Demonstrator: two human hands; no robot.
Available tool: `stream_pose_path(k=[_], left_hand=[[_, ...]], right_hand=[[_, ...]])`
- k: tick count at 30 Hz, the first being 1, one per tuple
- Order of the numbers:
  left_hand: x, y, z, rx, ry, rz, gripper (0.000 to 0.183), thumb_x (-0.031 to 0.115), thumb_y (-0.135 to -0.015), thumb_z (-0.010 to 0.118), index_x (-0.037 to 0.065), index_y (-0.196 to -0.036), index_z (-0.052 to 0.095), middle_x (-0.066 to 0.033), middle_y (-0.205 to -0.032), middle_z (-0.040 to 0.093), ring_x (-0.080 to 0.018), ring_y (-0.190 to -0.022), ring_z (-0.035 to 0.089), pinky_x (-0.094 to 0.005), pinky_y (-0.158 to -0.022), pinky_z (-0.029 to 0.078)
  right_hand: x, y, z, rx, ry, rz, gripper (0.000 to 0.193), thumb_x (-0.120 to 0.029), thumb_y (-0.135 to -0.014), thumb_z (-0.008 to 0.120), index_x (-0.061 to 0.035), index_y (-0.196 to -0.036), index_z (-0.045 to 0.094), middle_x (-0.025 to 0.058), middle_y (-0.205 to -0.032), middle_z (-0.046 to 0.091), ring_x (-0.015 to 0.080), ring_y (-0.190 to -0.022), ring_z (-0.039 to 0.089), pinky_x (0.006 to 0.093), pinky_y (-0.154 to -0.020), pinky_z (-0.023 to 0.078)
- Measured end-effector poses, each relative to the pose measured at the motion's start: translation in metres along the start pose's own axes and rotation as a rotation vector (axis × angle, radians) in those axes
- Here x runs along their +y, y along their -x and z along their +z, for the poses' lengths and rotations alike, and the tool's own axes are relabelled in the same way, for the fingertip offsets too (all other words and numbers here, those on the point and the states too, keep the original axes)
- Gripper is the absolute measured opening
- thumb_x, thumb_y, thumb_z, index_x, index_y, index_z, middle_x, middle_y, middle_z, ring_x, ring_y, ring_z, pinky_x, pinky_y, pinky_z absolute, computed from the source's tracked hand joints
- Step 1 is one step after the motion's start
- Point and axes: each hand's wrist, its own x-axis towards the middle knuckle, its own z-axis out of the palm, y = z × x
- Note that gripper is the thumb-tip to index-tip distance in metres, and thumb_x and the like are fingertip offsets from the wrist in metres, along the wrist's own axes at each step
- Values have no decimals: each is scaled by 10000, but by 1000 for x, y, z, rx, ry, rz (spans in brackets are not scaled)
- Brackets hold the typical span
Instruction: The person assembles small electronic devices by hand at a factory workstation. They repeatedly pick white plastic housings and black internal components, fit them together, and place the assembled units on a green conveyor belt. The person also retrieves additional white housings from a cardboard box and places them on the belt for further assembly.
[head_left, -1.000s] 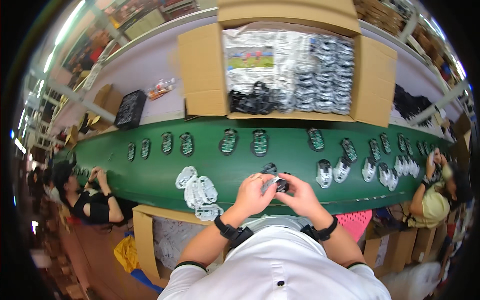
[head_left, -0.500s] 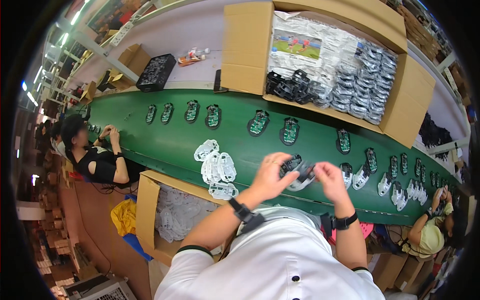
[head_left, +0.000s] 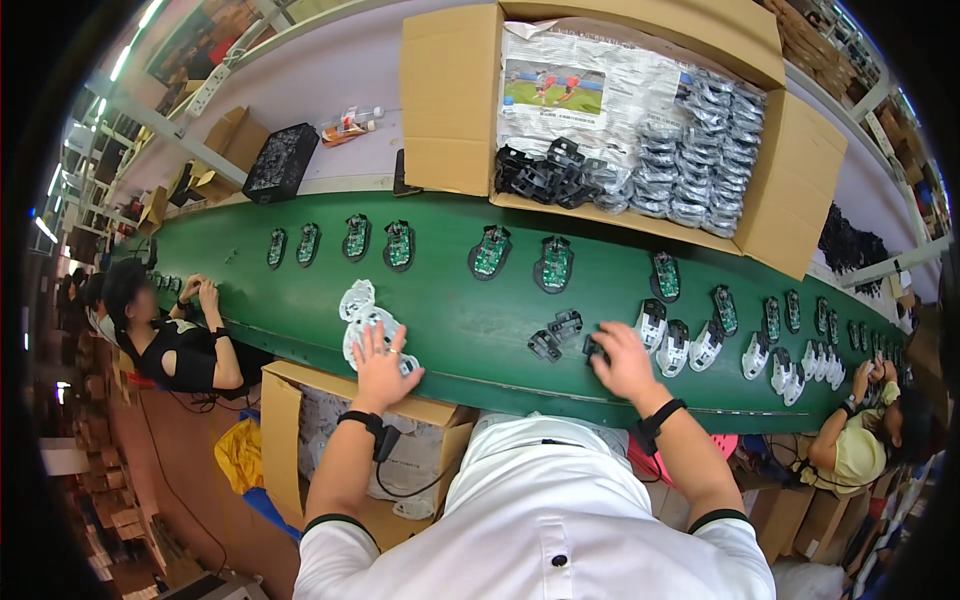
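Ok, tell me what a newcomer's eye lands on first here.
The long green conveyor belt sweeps across the middle, dotted with green circuit boards. Behind it gapes a large cardboard box of black parts and bagged pieces. Near the front, the left hand rests on white shells and the right hand touches a small black part.

Both hands [head_left: 383,362] [head_left: 622,360] forward, palms down — fingers spread, wrists strapped, arms well apart.

Two seated co-workers, one at nine o'clock [head_left: 160,330], one at four o'clock [head_left: 870,440], two small black parts [head_left: 555,335] at centre, one open cardboard box [head_left: 450,100] at twelve o'clock.
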Motion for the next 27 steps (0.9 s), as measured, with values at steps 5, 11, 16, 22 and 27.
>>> stream_pose_path(k=[5,11,16,22,27], left_hand=[[-33,-32,10,300,-74,-174,764,441,-817,695,69,-1443,464,-280,-1522,364,-447,-1446,257,-630,-1159,153],[8,-20,8,265,-40,-260,588,319,-807,683,65,-1325,567,-263,-1465,406,-442,-1377,337,-584,-1154,206],[11,-4,28,270,28,-306,525,145,-771,690,44,-1279,601,-270,-1530,315,-464,-1396,321,-546,-1122,316],[19,-10,11,321,45,-115,464,141,-803,663,4,-1242,598,-302,-1467,395,-479,-1248,485,-503,-1042,423],[82,-34,1,115,610,-132,413,222,-868,626,-20,-1203,607,-284,-1246,596,-420,-1087,617,-467,-943,501]], right_hand=[[-7,13,24,-13,67,77,578,-275,-806,777,-66,-1310,586,194,-1363,525,389,-1235,509,463,-1035,450],[5,8,30,186,-956,747,485,-458,-1004,527,-58,-1274,578,107,-1200,649,267,-1035,632,397,-826,560],[-5,22,35,131,-988,1134,572,-568,-1030,408,-52,-1196,590,127,-1135,656,175,-810,654,326,-707,581],[-31,56,14,-166,-66,804,530,-461,-920,600,38,-1097,614,276,-889,698,450,-859,685,523,-783,538],[-30,48,21,-90,5,853,516,-486,-906,607,16,-1000,673,234,-880,717,418,-848,697,502,-772,549]])
